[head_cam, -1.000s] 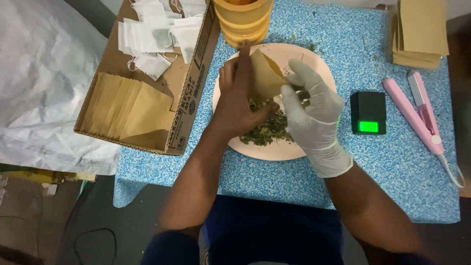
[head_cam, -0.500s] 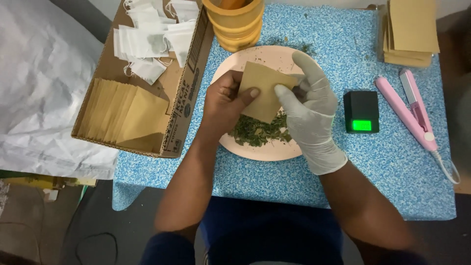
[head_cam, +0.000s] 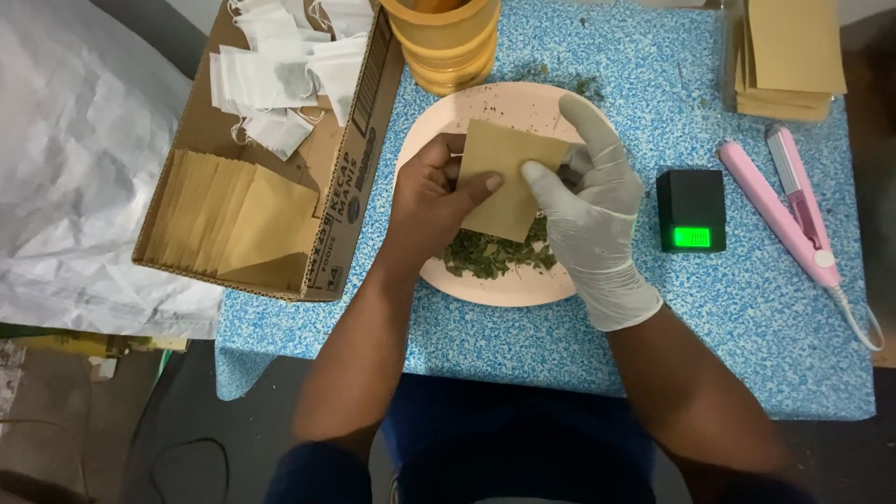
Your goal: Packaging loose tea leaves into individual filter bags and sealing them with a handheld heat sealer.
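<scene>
Holding a flat brown paper pouch [head_cam: 509, 177] between them, the bare left hand [head_cam: 429, 201] and gloved right hand [head_cam: 588, 210] pinch its edges above the pink plate [head_cam: 495, 285]. Dried green herbs [head_cam: 490, 254] lie loose beneath; sealing seems left.

The flat brown paper pouch [head_cam: 509, 177], tilted and partly open a second ago, now lies level between the bare left hand [head_cam: 429, 201] and white-gloved right hand [head_cam: 588, 201], lower over the pink plate [head_cam: 504, 285].

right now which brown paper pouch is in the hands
The single brown pouch over the pink plate, pinched by both hands; the others sit stacked in the cardboard box and at the table's corner.
</scene>
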